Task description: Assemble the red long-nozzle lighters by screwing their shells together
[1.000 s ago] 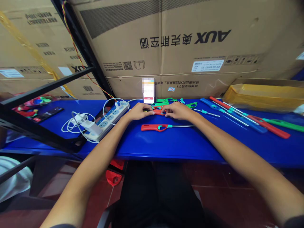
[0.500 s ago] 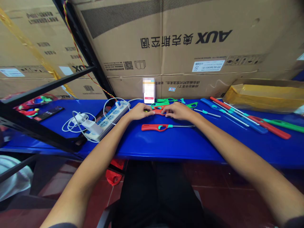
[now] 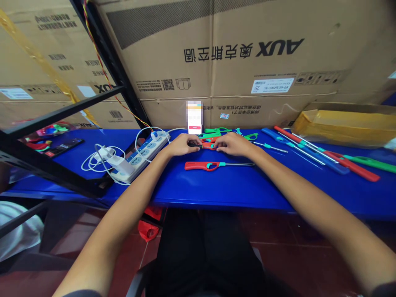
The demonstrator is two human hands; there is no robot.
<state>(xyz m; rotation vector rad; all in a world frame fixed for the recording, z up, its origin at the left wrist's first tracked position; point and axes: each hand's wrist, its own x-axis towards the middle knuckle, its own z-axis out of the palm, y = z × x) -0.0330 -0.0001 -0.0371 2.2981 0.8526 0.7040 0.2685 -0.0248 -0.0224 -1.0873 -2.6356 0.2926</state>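
My left hand point(image 3: 182, 145) is closed around a small black object point(image 3: 195, 144) with a hint of yellow; its kind is too small to tell. Its tip points at a red long-necked gas lighter point(image 3: 208, 145) lying on the blue table. My right hand point(image 3: 232, 144) pinches the right part of that lighter, hiding its neck. Just behind lie more lighters, among them a green one point(image 3: 212, 130). Nearer the front edge rests another red gas lighter point(image 3: 199, 166) with a turquoise trigger and a metal neck, touched by neither hand.
A lit phone point(image 3: 194, 119) leans on the big cardboard box point(image 3: 232, 74) at the back. On the left are a power strip point(image 3: 145, 152) with white cables and a black rack post point(image 3: 117, 62). Several long lighters point(image 3: 355, 167) and a taped carton point(image 3: 343, 126) occupy the right.
The black object in my left hand has turned slightly, showing more black and less yellow. Both hands otherwise stay at nearly the same spot over the red lighter.
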